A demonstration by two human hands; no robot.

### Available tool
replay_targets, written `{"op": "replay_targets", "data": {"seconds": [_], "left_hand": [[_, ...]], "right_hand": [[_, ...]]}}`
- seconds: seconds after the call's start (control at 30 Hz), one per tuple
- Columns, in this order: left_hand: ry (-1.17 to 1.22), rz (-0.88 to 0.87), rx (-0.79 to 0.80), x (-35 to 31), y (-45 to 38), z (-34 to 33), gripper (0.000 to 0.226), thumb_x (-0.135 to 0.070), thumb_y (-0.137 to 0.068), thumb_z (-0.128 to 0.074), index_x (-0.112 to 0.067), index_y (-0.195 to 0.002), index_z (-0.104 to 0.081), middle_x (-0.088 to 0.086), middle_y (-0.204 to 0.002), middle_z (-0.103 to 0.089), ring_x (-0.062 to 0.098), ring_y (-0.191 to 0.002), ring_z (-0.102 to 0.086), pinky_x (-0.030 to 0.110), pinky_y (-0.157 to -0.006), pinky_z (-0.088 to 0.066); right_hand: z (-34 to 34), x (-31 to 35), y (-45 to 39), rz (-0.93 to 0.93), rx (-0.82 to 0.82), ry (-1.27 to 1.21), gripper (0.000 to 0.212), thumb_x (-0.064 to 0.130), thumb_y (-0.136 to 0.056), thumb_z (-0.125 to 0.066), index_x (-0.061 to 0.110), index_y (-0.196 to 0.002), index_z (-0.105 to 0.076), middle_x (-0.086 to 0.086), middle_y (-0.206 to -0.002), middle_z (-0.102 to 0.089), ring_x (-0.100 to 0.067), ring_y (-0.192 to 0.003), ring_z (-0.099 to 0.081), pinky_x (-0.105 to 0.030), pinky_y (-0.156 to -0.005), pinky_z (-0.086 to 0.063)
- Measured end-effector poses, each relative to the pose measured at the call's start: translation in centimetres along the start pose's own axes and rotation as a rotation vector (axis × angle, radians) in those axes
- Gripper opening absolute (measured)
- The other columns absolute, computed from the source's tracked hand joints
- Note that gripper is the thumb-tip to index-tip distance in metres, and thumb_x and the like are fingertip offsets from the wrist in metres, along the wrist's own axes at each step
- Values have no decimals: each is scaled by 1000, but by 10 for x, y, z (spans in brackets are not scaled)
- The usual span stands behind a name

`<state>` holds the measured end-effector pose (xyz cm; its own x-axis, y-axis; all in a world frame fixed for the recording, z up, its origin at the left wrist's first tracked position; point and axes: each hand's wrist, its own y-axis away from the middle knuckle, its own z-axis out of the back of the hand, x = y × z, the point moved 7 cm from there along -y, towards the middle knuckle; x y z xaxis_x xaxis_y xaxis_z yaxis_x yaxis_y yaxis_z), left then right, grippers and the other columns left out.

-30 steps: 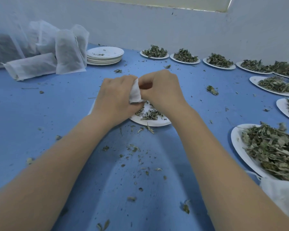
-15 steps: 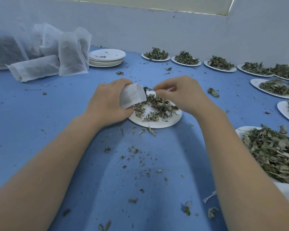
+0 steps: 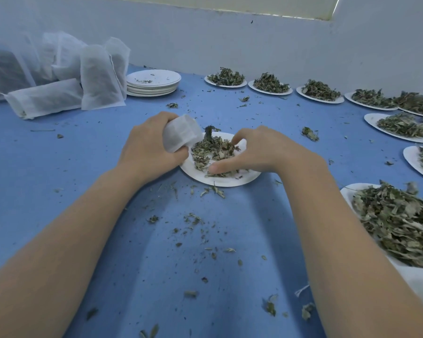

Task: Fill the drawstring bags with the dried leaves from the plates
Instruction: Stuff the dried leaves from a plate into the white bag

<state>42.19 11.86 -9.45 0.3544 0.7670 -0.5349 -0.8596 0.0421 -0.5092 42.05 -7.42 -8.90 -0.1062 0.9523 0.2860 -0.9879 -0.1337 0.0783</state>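
A white plate [image 3: 220, 182] with a low heap of dried leaves [image 3: 211, 150] lies in the middle of the blue table. My left hand [image 3: 152, 150] grips a white drawstring bag [image 3: 180, 135] at the plate's left edge, its mouth turned toward the leaves. My right hand [image 3: 257, 152] is down on the plate with its fingers and thumb curled around part of the leaf heap. Filled bags [image 3: 98, 79] lean together at the far left.
A stack of emptied plates [image 3: 154, 81] stands behind the bags. Several plates of leaves [image 3: 270, 84] line the far and right edges, a big one [image 3: 398, 223] close to my right forearm. Loose leaf bits litter the blue table [image 3: 59, 167]. A white wall stands behind.
My right hand left the bag's mouth and came down onto the leaves on the plate. My left hand kept the bag and tilted it toward the plate.
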Motion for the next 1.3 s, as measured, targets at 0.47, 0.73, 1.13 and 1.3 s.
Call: {"op": "replay_targets", "data": {"seconds": [0.47, 0.73, 1.13, 1.3], "left_hand": [[-26, 12, 38, -2, 1, -1, 48, -29, -70, -69, -22, -114, -52, -12, -97, -51, 15, -89, -47, 30, -79, -38], [-41, 2, 54, -3, 2, -2, 48, -30, -70, -69, -22, -115, -51, -11, -100, -53, 14, -91, -48, 27, -80, -34], [-269, -155, 67, -17, 2, -5, 54, -29, -68, -72, -13, -116, -53, 6, -108, -60, 30, -100, -55, 40, -91, -31], [-260, -177, 57, -22, 2, -4, 54, -27, -67, -73, -13, -116, -53, 6, -107, -61, 30, -99, -55, 39, -89, -31]], "right_hand": [[-7, 25, 3, 178, 40, -39, 26, 44, -73, -73, 43, -96, -60, 13, -75, -49, -2, -70, -47, -22, -59, -40], [-5, 27, 0, 192, -52, -123, 13, 16, -74, -73, 26, -83, -75, 14, -62, -59, -2, -56, -54, -5, -40, -34], [30, 21, 12, 277, -168, -501, 34, 16, -82, -70, 30, -108, -56, 15, -91, -70, -1, -85, -63, -19, -74, -50], [30, 31, 13, 353, -186, -497, 31, 11, -85, -66, 30, -104, -50, 21, -84, -67, 3, -78, -60, -16, -65, -47]]}}
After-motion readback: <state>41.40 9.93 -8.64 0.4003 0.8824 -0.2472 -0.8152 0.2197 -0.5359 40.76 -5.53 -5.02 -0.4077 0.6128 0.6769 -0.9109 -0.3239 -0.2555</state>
